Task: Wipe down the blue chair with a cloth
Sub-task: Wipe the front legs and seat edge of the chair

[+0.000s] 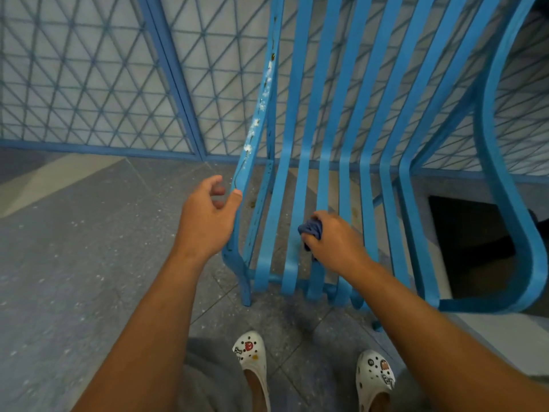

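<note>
From my head camera, looking down: a blue chair (326,162) of slatted metal stands before me against a blue mesh fence (89,84). My right hand (334,237) grips a bunched dark blue cloth (312,228) pressed onto a seat slat. My left hand (208,215) hangs loosely curled, thumb seemingly touching the chair's left arm, which carries white specks. My white clogs (251,352) stand on the grey floor (74,248).
</note>
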`<action>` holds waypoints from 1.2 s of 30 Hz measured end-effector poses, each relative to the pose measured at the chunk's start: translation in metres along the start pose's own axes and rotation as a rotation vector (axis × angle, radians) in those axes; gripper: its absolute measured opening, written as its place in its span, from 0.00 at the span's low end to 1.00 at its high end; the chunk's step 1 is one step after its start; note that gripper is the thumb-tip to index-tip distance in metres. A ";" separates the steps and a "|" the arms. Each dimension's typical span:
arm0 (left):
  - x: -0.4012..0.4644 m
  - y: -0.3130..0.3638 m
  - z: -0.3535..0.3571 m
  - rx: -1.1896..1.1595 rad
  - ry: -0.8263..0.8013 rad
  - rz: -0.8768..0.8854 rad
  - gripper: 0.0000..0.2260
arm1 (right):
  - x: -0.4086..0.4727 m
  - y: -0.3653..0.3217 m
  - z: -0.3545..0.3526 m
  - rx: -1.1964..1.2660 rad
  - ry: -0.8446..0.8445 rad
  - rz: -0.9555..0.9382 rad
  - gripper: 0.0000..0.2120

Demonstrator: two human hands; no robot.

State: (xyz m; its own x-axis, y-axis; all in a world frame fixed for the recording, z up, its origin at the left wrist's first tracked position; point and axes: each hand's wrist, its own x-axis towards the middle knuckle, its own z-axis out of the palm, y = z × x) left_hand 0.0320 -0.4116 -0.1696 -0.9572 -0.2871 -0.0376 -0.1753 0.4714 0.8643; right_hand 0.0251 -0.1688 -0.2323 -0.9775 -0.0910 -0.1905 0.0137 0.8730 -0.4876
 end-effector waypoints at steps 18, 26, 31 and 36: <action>-0.017 0.013 0.009 -0.054 -0.061 -0.016 0.06 | -0.001 0.049 0.045 -0.311 -0.050 -0.006 0.17; -0.039 0.023 0.028 -0.181 -0.283 -0.007 0.08 | -0.005 0.088 0.019 -0.400 -0.030 0.017 0.22; -0.052 0.039 0.046 -0.266 -0.431 -0.044 0.07 | -0.011 0.116 -0.002 -0.326 0.002 0.071 0.22; -0.049 0.040 0.044 -0.255 -0.532 -0.053 0.09 | -0.029 0.112 -0.025 -0.082 0.075 0.095 0.17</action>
State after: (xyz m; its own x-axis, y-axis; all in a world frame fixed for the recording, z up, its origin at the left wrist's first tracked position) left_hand 0.0620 -0.3415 -0.1553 -0.9442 0.1836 -0.2735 -0.2284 0.2336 0.9451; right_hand 0.0491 -0.0563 -0.2597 -0.9856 0.0270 -0.1669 0.0925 0.9123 -0.3989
